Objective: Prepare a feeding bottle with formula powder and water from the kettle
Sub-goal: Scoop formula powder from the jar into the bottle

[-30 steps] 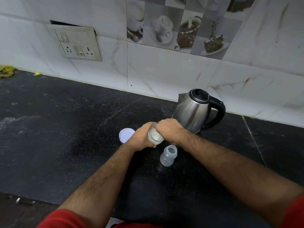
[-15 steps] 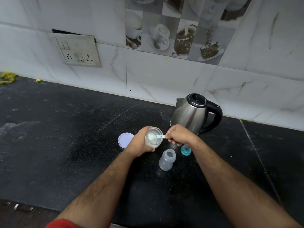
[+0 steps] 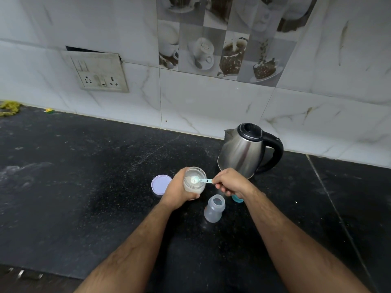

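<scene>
My left hand [image 3: 178, 190] grips a clear jar of white formula powder [image 3: 194, 180], lifted a little off the black counter. My right hand [image 3: 229, 183] pinches the handle of a small teal scoop [image 3: 201, 179]. The scoop's bowl, heaped with powder, hovers over the jar's mouth. An open, empty translucent feeding bottle [image 3: 214, 209] stands upright just in front of the jar, below my right hand. A teal bottle cap [image 3: 237, 199] peeks out under my right wrist. The steel kettle [image 3: 243, 152] with its black handle stands behind my hands, lid closed.
The jar's pale lilac lid [image 3: 161, 184] lies flat on the counter to the left of my left hand. A tiled wall with a switch-and-socket plate [image 3: 98, 72] runs along the back. Yellow scraps [image 3: 9, 107] lie at the far left edge.
My right hand drew back from the jar's mouth, bringing the scoop up loaded with powder. The jar stayed in my left hand; the teal cap came into sight.
</scene>
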A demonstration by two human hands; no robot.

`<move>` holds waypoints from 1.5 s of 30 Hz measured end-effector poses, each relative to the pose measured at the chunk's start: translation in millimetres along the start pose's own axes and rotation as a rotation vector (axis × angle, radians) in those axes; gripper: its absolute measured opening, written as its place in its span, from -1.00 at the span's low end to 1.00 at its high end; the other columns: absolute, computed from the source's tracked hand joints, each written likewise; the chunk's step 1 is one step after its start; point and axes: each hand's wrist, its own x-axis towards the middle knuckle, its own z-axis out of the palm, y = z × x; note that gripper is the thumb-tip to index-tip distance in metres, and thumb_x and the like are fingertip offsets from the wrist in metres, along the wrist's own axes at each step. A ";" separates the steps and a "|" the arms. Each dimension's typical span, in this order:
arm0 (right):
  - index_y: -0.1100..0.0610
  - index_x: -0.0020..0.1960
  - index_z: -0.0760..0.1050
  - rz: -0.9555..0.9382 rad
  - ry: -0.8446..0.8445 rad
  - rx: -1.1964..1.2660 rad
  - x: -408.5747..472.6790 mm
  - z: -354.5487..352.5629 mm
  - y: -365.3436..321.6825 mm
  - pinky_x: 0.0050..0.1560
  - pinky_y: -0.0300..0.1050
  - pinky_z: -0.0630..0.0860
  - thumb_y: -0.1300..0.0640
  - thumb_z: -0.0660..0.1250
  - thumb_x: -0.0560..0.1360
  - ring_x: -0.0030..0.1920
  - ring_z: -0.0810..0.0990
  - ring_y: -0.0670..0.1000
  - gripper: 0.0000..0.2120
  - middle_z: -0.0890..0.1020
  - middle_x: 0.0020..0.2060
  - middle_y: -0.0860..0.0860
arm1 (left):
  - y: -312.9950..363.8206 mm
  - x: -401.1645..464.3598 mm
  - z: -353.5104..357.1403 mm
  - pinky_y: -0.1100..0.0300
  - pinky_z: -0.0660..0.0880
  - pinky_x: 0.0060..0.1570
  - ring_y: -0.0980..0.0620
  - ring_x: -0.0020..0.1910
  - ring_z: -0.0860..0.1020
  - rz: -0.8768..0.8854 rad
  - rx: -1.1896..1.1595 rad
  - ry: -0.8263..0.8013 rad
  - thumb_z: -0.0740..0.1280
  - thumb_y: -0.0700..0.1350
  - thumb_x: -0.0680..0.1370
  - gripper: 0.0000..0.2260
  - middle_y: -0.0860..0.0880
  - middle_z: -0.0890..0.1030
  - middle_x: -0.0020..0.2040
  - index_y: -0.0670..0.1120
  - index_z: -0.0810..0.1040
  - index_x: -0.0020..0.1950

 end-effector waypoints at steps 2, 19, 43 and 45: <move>0.26 -0.07 0.57 -0.005 0.012 0.033 -3.5 0.6 -0.8 -0.58 -0.27 0.22 0.28 0.29 0.52 -0.54 0.35 -0.10 -0.91 0.49 -0.44 0.03 | 0.2 -1.6 -0.3 0.36 0.42 0.10 0.22 0.16 0.52 -0.002 -0.020 0.020 0.61 -0.24 0.24 -0.28 0.14 0.55 0.18 0.12 0.37 0.28; 0.23 -0.17 0.60 -0.144 0.196 0.355 -49.5 -7.0 35.7 -0.54 -0.23 0.37 0.27 0.35 0.51 -0.55 0.42 -0.10 -0.90 0.59 -0.43 0.03 | -13.9 -27.7 -7.4 0.13 0.26 0.47 0.11 0.47 0.29 -0.108 -0.088 0.160 0.65 -0.13 0.28 0.08 0.00 0.33 0.51 -0.12 0.04 0.62; 0.15 -0.18 0.63 -0.200 0.441 0.165 -81.0 8.4 90.5 -0.39 -0.23 0.53 0.23 0.37 0.51 -0.46 0.56 -0.10 -0.89 0.65 -0.38 0.04 | 6.7 -60.7 56.5 0.28 0.55 0.08 0.25 0.14 0.58 0.065 0.013 0.000 0.56 -0.16 0.40 -0.51 0.19 0.64 0.12 0.05 0.57 0.30; 0.12 -0.19 0.63 -0.235 0.481 0.107 -81.9 11.7 91.3 -0.37 -0.24 0.56 0.23 0.37 0.51 -0.46 0.58 -0.12 -0.88 0.65 -0.39 0.04 | 6.4 -60.1 56.9 0.28 0.54 0.08 0.26 0.13 0.58 0.064 0.006 0.005 0.55 -0.16 0.41 -0.53 0.19 0.65 0.12 0.06 0.57 0.29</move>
